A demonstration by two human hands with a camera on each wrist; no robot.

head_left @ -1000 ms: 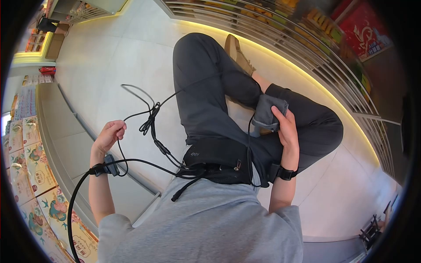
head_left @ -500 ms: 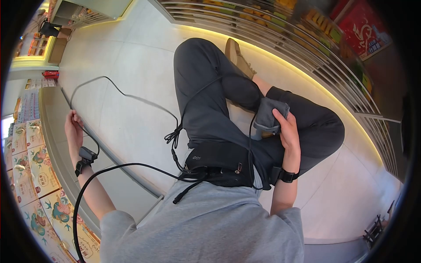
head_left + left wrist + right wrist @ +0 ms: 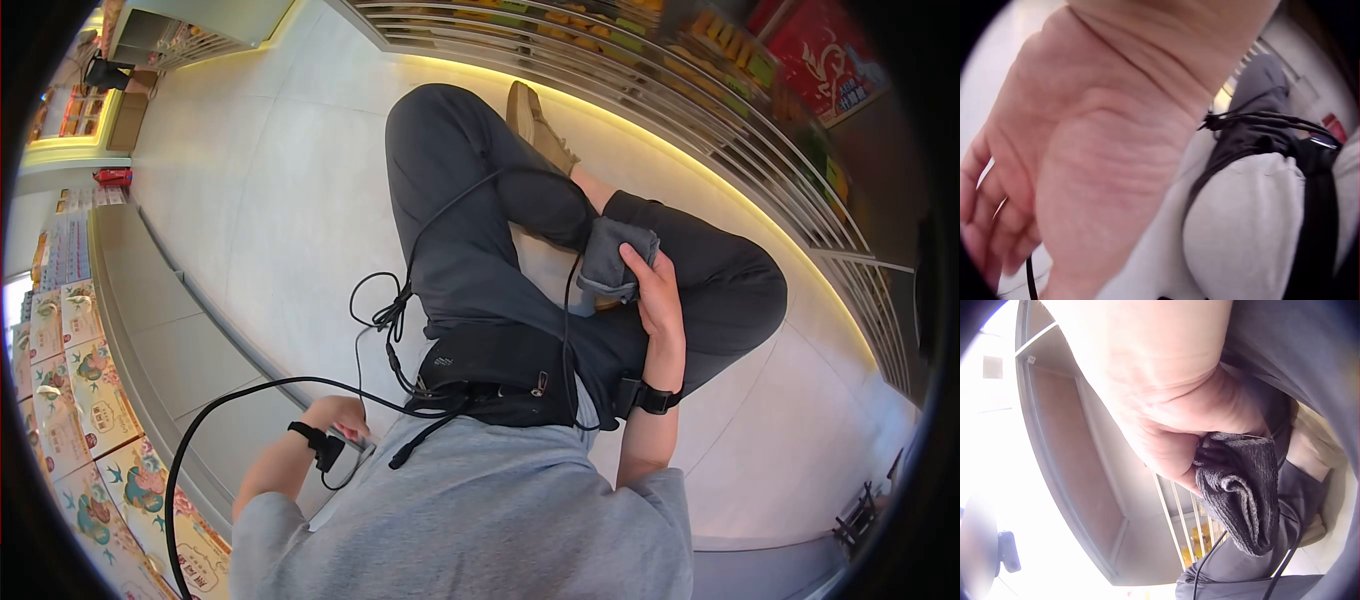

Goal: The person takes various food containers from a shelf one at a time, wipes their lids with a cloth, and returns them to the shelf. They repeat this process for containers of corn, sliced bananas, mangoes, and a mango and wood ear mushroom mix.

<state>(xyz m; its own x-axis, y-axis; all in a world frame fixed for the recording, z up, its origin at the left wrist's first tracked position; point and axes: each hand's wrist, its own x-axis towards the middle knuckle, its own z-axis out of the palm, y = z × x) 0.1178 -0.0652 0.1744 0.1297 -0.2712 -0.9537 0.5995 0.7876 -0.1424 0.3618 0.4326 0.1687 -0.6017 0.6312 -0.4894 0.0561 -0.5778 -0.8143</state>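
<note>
Left hand [image 3: 342,412] at eight o'clock: slack cable [image 3: 392,312] at nine could snag, its loops lying against the trousers [image 3: 450,240].
Left forearm angles toward one, fingers loosely bent, any grip probably hidden, so I can't tell; right hand [image 3: 658,290], pointing toward twelve, pinches folded cloth [image 3: 604,262] near two-thirty, thumb on top.

The bowed head view is lit yellow at 2 o'clock; the right wrist view is bleached at 9 o'clock.

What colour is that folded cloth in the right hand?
The folded knit cloth is dark grey, shown best in the right wrist view.
</note>
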